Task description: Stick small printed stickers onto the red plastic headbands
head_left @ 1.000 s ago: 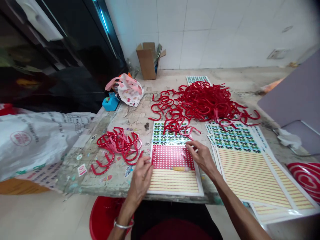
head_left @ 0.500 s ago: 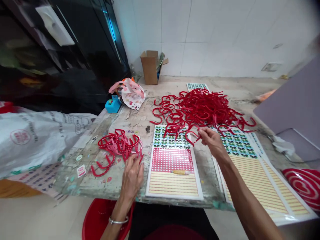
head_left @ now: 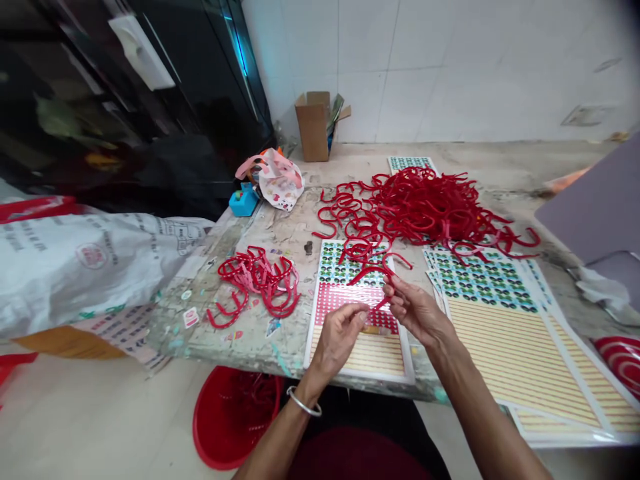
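Note:
My right hand [head_left: 417, 309] pinches a red plastic headband [head_left: 373, 273] above a sticker sheet [head_left: 360, 353] with green, red and yellow rows. My left hand [head_left: 339, 337] is raised beside it, fingers curled, fingertips close to the headband's end; whether they touch it I cannot tell. A big pile of red headbands [head_left: 425, 207] lies behind the sheet. A smaller heap of red headbands [head_left: 260, 280] sits to the left on the worn table [head_left: 235, 333].
More sticker sheets [head_left: 505, 333] are stacked at the right. A red basket [head_left: 230, 417] stands on the floor under the table edge. A white sack [head_left: 85, 267] lies at the left. A cardboard box [head_left: 314, 123], a pink bag [head_left: 274, 177] and a blue toy [head_left: 244, 200] sit at the back.
My right hand reached to the big pile, took a red headband and brought it back over the sheet. My left hand left the small heap and rose to meet it.

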Available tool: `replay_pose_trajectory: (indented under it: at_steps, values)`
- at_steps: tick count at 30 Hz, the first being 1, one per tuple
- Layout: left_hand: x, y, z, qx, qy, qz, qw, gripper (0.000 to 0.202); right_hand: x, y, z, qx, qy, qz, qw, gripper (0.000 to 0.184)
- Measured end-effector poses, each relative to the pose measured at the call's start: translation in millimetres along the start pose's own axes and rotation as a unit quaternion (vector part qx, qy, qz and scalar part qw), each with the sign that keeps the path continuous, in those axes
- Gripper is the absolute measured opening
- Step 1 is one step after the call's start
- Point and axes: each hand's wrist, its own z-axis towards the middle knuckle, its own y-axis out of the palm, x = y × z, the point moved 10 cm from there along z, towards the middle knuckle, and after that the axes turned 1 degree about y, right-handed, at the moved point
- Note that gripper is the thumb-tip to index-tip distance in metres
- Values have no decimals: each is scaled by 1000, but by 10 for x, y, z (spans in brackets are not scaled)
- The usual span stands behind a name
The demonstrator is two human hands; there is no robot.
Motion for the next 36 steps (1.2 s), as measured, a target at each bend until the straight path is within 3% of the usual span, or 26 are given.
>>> replay_pose_trajectory:
  at_steps: [5, 8, 12, 15, 19, 23, 30, 36]
  values:
    - [-127, -38, -78, 3, -32, -66, 997, 23, 96, 59, -13, 7, 4, -9, 1000, 19]
    - [-282, -87, -108, 13, -79, -169, 982, 21, 109, 127, -51, -17, -6, -49, 999, 21]
    - [-433, -138, -120, 18, -162, -385, 908, 23, 106, 226, -146, -67, -27, -105, 992, 18]
    - [-366, -153, -111, -10, -182, -451, 874, 22, 124, 242, -186, -89, -36, -116, 989, 16]
    - [-261, -120, -129, -56, -194, -470, 859, 17, 122, 232, -173, -104, -51, -126, 985, 15]
    - [-267, -99, -169, -65, -220, -479, 847, 14, 85, 249, -135, -123, -65, -115, 984, 15]
    - [-194, -53, -233, -91, -234, -469, 847, 13, 60, 276, -98, -140, -86, -128, 978, 12]
    - [-210, -113, -225, -79, -240, -439, 862, 11, 82, 272, -44, -154, -80, -123, 977, 14]
